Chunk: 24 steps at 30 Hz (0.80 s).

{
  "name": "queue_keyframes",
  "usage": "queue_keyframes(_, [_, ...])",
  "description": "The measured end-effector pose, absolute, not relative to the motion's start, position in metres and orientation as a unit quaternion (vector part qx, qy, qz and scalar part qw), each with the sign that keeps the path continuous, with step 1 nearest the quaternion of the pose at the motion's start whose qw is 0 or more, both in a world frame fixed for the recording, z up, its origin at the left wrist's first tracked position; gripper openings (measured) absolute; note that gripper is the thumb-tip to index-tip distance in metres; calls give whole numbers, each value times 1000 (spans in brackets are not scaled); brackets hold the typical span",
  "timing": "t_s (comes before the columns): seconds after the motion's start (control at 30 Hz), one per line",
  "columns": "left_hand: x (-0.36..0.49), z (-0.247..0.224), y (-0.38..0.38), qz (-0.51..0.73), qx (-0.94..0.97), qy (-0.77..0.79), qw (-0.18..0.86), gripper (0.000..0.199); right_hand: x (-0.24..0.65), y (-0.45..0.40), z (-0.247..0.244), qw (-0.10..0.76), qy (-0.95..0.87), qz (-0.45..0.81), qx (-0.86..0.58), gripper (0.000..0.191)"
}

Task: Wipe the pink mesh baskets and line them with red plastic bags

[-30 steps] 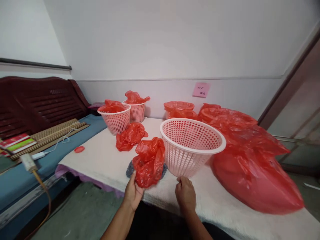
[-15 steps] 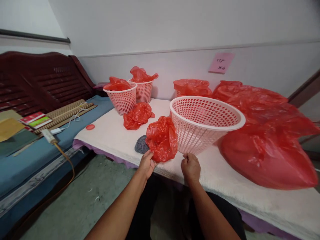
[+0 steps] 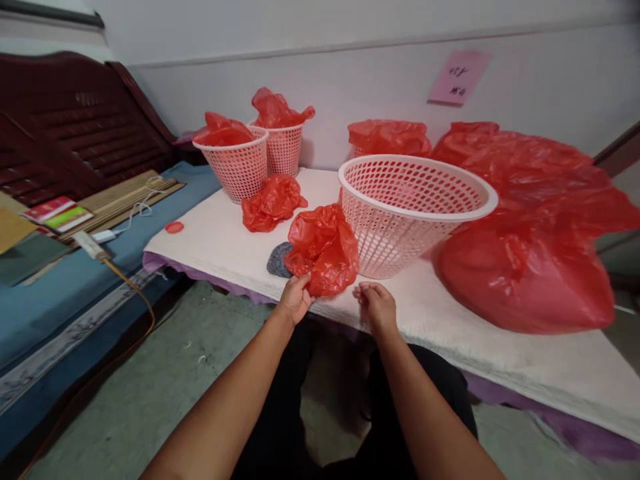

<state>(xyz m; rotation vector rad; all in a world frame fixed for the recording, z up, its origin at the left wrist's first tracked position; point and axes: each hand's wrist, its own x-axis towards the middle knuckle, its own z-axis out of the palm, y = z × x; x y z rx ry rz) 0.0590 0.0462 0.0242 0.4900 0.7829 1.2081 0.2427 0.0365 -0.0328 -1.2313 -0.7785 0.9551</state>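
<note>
My left hand [image 3: 297, 299] pinches the lower left edge of a crumpled red plastic bag [image 3: 327, 250], whose mouth gapes upward at the front of the white-covered table. Just right of that bag is my right hand [image 3: 377, 307], its fingers curled together; whatever they hold, if anything, is too small to make out. A dark grey pad-like thing [image 3: 279, 260] lies partly hidden behind the bag. Close beyond my right hand stands a large pale pink mesh basket [image 3: 387, 243]. Another crumpled red bag [image 3: 273, 202] rests behind the grey thing.
Two smaller mesh baskets [image 3: 235, 167] with red bags stand at the back left. Large filled red bags [image 3: 525, 280] occupy the right side. A small red disc [image 3: 174, 227] lies near the left edge. A power strip [image 3: 91, 246] sits on the blue bench.
The view has tilted down, so everything sits higher in the picture. My right hand has come slightly toward the red bag and its fingers have loosened a little. My left hand keeps its pinch.
</note>
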Motion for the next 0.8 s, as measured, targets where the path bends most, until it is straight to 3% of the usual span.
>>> queue_keyframes(0.2, [63, 25, 40, 533, 266, 336, 730, 31, 226, 14, 2, 651, -302, 518, -466, 37])
queue_keyframes(0.5, [57, 19, 42, 517, 288, 352, 726, 31, 224, 11, 34, 629, -372, 537, -421, 53])
queue_keyframes(0.67, [55, 24, 42, 520, 291, 351, 723, 29, 218, 15, 34, 599, -388, 528, -460, 35])
queue_keyframes(0.8, [49, 28, 42, 530, 274, 348, 723, 25, 221, 20, 28, 624, -354, 497, -488, 23])
